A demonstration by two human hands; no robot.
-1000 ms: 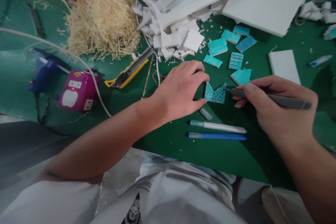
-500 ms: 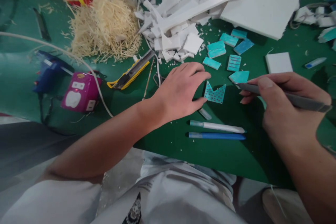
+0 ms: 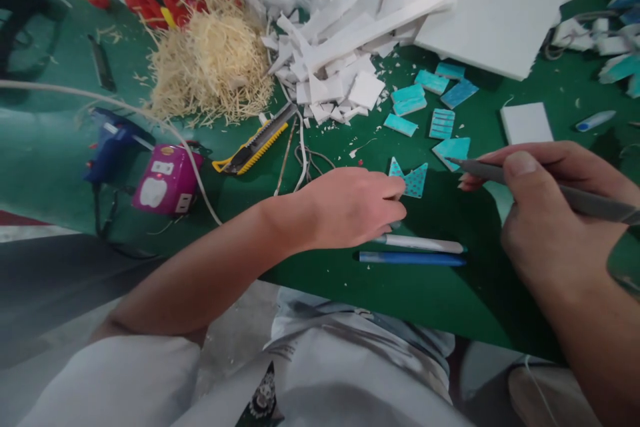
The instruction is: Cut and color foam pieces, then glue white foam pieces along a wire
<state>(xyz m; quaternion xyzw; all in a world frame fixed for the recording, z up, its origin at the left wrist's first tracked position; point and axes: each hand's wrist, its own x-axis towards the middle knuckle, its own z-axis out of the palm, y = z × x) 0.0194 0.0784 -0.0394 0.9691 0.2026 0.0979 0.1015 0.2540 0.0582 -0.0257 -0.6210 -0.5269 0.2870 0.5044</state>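
My left hand [image 3: 350, 207] is low over the table, with its fingers pinched around a small pen cap [image 3: 395, 225] that is mostly hidden beneath them. Touching its fingertips is a turquoise piece with a V notch and dark dots [image 3: 414, 182]. In my right hand [image 3: 545, 207] is a grey marker [image 3: 575, 195], gripped like a pen. The marker's tip points left at a turquoise pointed piece [image 3: 453, 150] lying flat. Below my left fingers lie a white marker [image 3: 425, 243] and a blue marker [image 3: 413, 258], side by side.
Several turquoise pieces [image 3: 410, 99] lie beyond my hands, near white foam scraps [image 3: 367, 88] and a large white board [image 3: 480, 13]. Leftward are a yellow utility knife [image 3: 257, 140], straw shreds [image 3: 215, 60], a magenta power socket [image 3: 167, 179] and a blue glue gun [image 3: 107, 143] with cables.
My left hand has moved down from beside the notched piece to the pen cap, closing its fingers there. My right hand still holds the grey marker near the pointed piece.
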